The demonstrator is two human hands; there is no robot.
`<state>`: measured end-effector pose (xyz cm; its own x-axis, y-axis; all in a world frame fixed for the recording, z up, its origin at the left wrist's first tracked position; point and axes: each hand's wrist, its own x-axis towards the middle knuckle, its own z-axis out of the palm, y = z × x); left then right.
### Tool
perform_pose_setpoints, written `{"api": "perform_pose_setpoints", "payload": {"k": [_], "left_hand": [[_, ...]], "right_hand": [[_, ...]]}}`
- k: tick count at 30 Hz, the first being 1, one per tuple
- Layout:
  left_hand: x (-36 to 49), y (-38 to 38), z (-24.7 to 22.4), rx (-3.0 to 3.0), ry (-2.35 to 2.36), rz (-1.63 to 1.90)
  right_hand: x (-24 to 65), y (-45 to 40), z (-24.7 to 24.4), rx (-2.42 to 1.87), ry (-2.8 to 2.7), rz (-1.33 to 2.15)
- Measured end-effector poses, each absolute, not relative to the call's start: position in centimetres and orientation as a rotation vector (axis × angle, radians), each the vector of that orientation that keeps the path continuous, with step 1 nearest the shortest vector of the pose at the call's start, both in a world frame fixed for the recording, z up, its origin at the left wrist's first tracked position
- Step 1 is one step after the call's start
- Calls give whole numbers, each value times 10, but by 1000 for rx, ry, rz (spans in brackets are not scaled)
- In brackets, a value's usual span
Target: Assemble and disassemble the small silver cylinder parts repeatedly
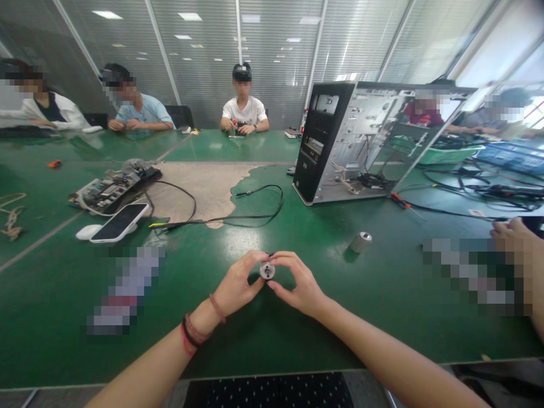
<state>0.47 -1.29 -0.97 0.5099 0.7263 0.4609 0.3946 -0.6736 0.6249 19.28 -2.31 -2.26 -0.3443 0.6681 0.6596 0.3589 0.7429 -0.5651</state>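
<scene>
Between both hands, low over the green table, is a small round silvery metal part with dark holes in its end face. My left hand pinches it from the left with thumb and fingers. From the other side, the curved fingers and thumb of my right hand close on the same part. Something dark shows at its upper edge, too small to make out. A silvery metal cylinder with a dark opening in its top stands to the right of my hands, apart from them.
Behind the hands a black cable curls on the green table. An open computer case stands back right, a screwdriver beside it. A phone and stripped electronics lie left. Another person's hand is far right.
</scene>
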Motion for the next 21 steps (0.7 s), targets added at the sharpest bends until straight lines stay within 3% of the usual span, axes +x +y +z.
{"api": "perform_pose_setpoints", "payload": {"k": [21], "left_hand": [[9, -13, -8, 2250, 1095, 856]], "right_hand": [[193, -21, -20, -808, -1982, 453]]}}
